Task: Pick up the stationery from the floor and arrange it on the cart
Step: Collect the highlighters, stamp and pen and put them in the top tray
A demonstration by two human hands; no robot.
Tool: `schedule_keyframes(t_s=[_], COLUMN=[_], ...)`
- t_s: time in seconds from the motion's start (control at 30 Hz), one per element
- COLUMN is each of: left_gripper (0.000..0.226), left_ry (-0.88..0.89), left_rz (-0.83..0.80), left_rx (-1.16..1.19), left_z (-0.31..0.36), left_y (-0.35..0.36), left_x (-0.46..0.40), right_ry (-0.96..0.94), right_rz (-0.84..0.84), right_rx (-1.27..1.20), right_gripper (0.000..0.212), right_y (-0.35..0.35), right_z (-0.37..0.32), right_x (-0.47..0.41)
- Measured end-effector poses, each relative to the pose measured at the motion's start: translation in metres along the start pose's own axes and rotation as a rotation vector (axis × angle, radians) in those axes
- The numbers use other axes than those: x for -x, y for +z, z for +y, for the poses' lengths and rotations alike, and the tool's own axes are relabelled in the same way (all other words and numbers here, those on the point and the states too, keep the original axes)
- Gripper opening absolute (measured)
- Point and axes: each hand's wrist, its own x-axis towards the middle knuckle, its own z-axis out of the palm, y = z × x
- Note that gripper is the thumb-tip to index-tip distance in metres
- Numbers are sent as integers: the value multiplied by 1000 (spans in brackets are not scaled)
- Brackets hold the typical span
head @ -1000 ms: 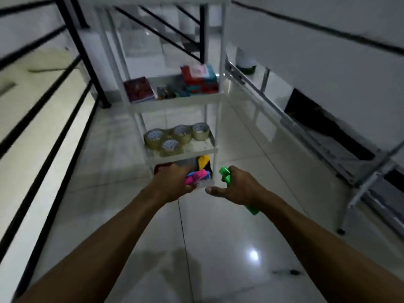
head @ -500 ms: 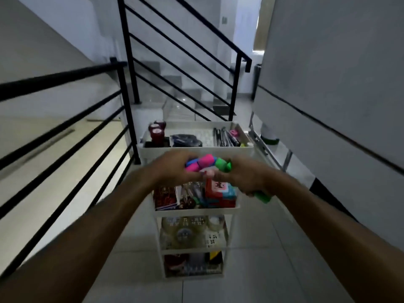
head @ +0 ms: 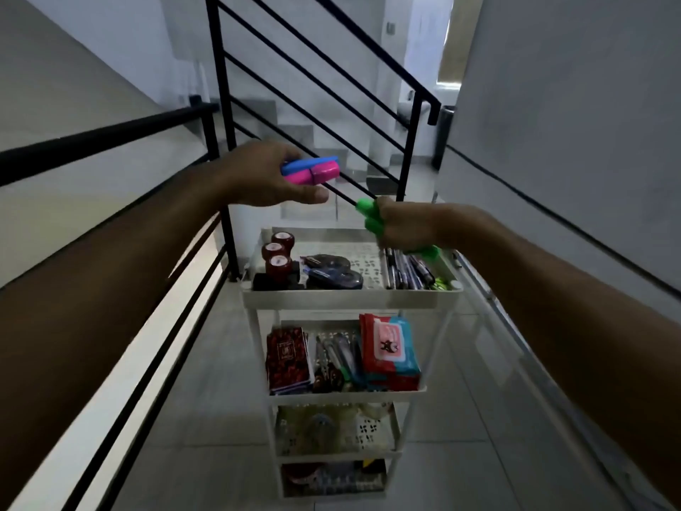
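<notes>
The left hand [head: 265, 175] holds pink and blue markers [head: 311, 170] up high, left of the middle of the frame. The right hand [head: 403, 225] grips green markers [head: 370, 215] just above the top tray of the white cart [head: 350, 300], near the pens [head: 409, 271] on its right side.

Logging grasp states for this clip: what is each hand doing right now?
Left hand: closed on the pink and blue markers, above the cart.
Right hand: closed on the green markers, over the top tray.
</notes>
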Motion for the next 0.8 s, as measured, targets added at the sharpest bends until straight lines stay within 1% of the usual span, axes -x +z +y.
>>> schedule_keyframes(t_s=[0.1,0.17,0.27,0.37,0.43,0.57,0.67,0.73,0.8], left_gripper=[48,46,44,48,52,50,50,46,43], left_ry=[-19,-29,-46,-30,-34,-56,-99,-133,-160], left_rz=[-23,-54,-133,-148,-163,-264,-339,-386,-462], left_rx=[2,-2,42,28,42,55,83,84,71], left_z=[-34,-53,-70,-81,-86,-85,-79,-73,-63], left_y=[15,29,48,58,65,79,83,81,78], left_x=[-29,-46,-68,-84,-90,-96,-92,-91,-92], right_ry=[-100,-120,-117,-131,-152,-151,-182,-173,-142], right_rz=[-18,-35,-63,-67,-108,-234,-299,-316,-286], right_rx=[118,175,182,147,176,192,143,107,123], right_gripper=[38,42,47,54,57,56,55,58,62], right_y=[13,26,41,48,51,47,43,36,24], right_z=[-5,-7,-6,-6,-6,2,9,11,17], right_x=[-38,-62,-85,-99,-105,-103,-93,-83,-74])
